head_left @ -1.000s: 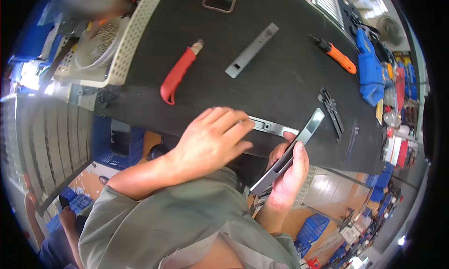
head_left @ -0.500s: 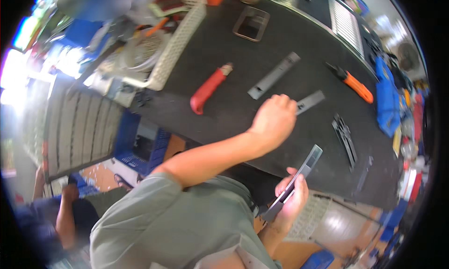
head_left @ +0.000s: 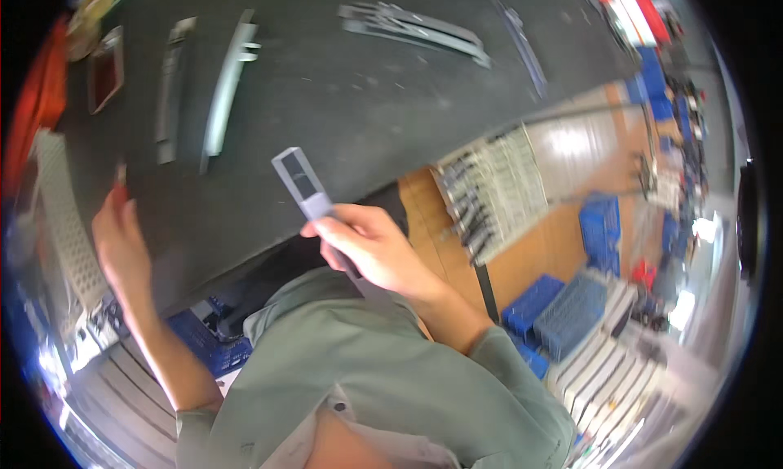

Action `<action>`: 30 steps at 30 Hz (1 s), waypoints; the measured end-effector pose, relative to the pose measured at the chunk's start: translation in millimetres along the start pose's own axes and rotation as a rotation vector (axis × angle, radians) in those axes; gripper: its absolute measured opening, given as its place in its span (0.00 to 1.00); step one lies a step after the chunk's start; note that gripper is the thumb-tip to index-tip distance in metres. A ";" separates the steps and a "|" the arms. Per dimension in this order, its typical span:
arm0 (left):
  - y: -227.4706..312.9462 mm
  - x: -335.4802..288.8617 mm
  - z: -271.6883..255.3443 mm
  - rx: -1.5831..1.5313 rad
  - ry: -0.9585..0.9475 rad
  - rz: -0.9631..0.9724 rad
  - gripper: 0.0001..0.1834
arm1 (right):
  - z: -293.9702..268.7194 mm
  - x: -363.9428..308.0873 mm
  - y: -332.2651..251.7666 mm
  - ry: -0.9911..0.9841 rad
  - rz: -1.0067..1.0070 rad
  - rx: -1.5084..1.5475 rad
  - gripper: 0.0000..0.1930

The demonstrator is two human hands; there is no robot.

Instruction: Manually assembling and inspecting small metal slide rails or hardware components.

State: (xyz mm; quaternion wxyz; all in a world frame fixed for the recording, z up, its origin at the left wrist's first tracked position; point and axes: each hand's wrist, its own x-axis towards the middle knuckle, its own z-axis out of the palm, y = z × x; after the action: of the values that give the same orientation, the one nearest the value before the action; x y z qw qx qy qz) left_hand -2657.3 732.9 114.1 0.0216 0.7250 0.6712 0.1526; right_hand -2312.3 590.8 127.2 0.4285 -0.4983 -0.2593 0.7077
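My right hand (head_left: 367, 245) is closed around a long grey bar-shaped part (head_left: 300, 179); its end with a dark rectangular window sticks out past my fingers, over the near table edge. At the far left, my left hand (head_left: 122, 245) is closed on a red utility knife (head_left: 120, 196); the palm and fingers cover most of its handle. Beyond my hands, a dark grey strip (head_left: 173, 94) and a lighter grey strip (head_left: 228, 94) lie apart on the dark table (head_left: 326, 110). A bundle of grey metal parts (head_left: 416, 33) lies further back.
A phone (head_left: 106, 71) lies at the left, near an orange bin (head_left: 41, 102) and a white perforated basket (head_left: 69, 216). A thin strip (head_left: 524, 49) is at the right of the table. Off the table's right edge stand a pale tray of parts (head_left: 502, 183) and blue crates (head_left: 571, 310).
The view has swung to the right. My left hand has left the grey strip and reached the red knife. My right hand keeps hold of the bar-shaped part.
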 end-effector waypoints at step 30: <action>126.3 -43.0 -40.8 -0.693 -0.550 0.216 0.16 | -4.0 0.0 7.1 0.096 0.180 -0.305 0.29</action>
State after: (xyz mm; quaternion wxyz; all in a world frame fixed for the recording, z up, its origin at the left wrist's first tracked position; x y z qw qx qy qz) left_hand -2547.6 671.4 174.5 0.4244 0.7545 0.4704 0.1714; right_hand -2311.1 587.1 120.1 0.2948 -0.6121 -0.2970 0.6710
